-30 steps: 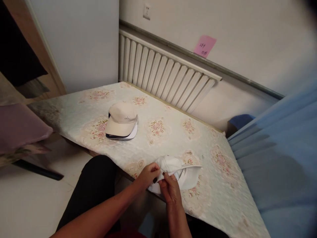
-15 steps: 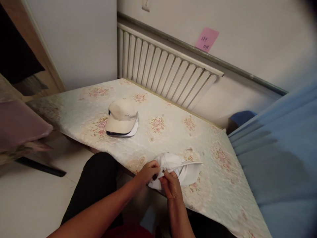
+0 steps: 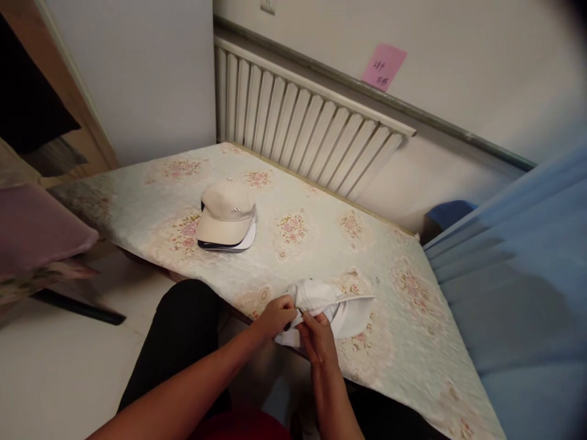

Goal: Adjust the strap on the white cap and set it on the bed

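Note:
A white baseball cap (image 3: 316, 294) lies at the near edge of the floral-covered table (image 3: 321, 235), its brim pointing right. My left hand (image 3: 277, 316) is closed on the cap's back edge, by the strap. Just to its right, the fingers of my right hand (image 3: 317, 335) pinch the same strap area, where a small dark piece shows between both hands. Most of the strap is hidden by my fingers. Farther left rests a stack of caps (image 3: 225, 214), a beige one on top, with dark and white brims showing beneath.
A white radiator (image 3: 293, 116) runs along the wall behind the table. Blue curtain (image 3: 523, 275) hangs at the right. On the left stands a seat with a pink cover (image 3: 41, 226). A pink paper note (image 3: 384, 66) is stuck on the wall.
Both hands stay at the cap's back strap; the fingers of my right hand have shifted slightly, and the small dark piece between them looks different. The stack of caps has not moved.

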{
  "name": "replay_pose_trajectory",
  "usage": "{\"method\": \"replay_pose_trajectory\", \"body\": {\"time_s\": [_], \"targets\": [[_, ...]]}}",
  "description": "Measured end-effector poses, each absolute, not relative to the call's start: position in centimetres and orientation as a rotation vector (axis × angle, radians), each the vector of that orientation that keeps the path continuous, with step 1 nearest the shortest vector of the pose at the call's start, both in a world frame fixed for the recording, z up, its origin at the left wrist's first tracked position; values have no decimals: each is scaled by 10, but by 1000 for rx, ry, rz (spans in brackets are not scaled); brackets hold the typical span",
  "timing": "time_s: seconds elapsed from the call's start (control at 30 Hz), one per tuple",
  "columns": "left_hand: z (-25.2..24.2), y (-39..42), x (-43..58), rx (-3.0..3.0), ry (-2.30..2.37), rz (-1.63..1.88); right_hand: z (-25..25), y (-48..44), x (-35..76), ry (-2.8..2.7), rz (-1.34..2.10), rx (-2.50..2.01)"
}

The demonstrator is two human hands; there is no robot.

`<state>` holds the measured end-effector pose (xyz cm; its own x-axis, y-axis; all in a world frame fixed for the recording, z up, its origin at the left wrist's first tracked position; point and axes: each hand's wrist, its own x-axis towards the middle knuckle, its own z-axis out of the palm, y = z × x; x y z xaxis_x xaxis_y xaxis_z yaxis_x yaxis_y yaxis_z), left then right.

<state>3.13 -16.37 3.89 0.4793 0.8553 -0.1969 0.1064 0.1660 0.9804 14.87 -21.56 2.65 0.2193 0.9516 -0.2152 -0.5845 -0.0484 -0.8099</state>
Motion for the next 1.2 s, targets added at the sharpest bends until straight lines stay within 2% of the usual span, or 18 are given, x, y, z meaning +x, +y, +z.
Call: {"method": "replay_pose_trajectory", "body": {"time_s": [0.53,0.9,1.2], "targets": [[28,-169,39,1339,1199,802,7,-212,150,-507,1220,-1184],[29,-165,25,1218,992,683,8,-212,149,-467,1214,-1172],[19,-169,30,1341,1086,801,8,-215,152,-512,1253,-1118]]}}
